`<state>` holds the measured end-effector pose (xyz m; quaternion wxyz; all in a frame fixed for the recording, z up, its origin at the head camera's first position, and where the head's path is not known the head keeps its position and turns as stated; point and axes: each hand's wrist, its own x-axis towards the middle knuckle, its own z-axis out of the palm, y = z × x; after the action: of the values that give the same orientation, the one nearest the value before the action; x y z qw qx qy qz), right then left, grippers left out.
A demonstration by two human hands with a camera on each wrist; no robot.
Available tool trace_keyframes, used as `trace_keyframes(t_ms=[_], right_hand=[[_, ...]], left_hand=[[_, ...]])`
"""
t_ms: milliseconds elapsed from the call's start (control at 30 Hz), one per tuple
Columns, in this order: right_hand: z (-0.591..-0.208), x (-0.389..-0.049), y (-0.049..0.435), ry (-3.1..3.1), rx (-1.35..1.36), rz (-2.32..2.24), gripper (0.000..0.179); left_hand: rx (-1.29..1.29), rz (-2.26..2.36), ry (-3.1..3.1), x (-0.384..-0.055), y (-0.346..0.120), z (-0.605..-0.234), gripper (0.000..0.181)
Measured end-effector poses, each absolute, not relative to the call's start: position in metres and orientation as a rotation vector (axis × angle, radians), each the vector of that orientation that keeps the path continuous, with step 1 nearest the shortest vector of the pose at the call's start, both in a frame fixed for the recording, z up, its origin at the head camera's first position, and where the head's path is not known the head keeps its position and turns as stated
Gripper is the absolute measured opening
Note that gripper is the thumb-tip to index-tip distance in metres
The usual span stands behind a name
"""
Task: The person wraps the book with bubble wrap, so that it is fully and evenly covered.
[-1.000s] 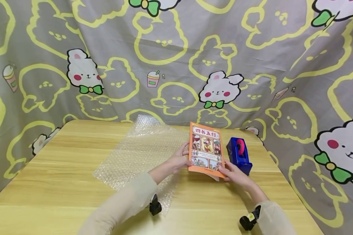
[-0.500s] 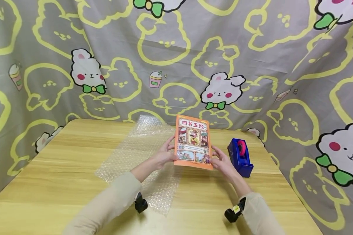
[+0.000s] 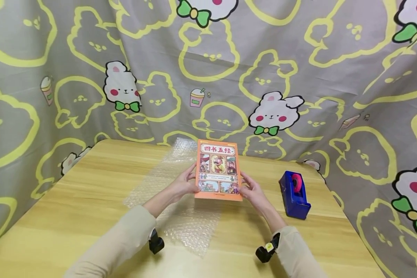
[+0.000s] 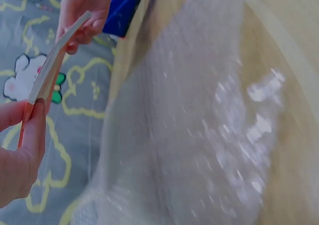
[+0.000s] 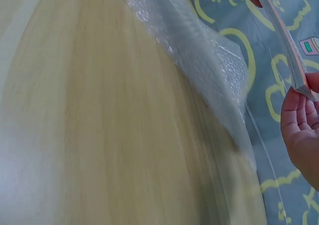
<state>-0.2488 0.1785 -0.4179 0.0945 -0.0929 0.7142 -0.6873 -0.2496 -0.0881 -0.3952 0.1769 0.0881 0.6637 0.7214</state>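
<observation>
Hands: two; the left hand [image 3: 181,186] pinches the book's left edge between thumb and fingers, the right hand [image 3: 257,195] pinches the right edge near its lower corner.
Book: one orange paperback [image 3: 218,170], held tilted above the desk [image 3: 90,173] between both hands, cover facing the person, partly over the wrap.
Cover: four large red characters, three pictures in the upper row, two in the lower.
Bubble wrap: one clear sheet [image 3: 191,227], lying slantwise on the desk.
Tape dispenser: one, blue [image 3: 296,209], on the desk to the right of the right hand and apart from it, bearing one pink roll [image 3: 297,182].
Wrist cameras: two black units [image 3: 156,242], one at each cuff.
Sleeves: two, pale [image 3: 118,239].
Backdrop: grey cloth [image 3: 153,42] with several white rabbits and yellow outlines.
</observation>
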Motion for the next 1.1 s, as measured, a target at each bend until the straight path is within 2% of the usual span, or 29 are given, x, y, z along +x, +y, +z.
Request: trace_keyframes(t_ms=[633, 933, 1100], right_hand=[[-0.438, -0.281, 0.134, 2.225, -0.474, -1.74, 0.064], [-0.431, -0.279, 0.126, 2.285, -0.504, -1.544, 0.061], [-0.447, -0.293, 0.117, 2.324, -0.503, -1.499, 0.062]], left_hand=[[0.077, 1.909, 2.078, -0.256, -0.133, -0.421, 0.097], [0.098, 1.744, 2.184, -0.263, -0.138, -0.432, 0.095], [0.094, 1.675, 2.238, -0.262, -0.147, -0.435, 0.095]])
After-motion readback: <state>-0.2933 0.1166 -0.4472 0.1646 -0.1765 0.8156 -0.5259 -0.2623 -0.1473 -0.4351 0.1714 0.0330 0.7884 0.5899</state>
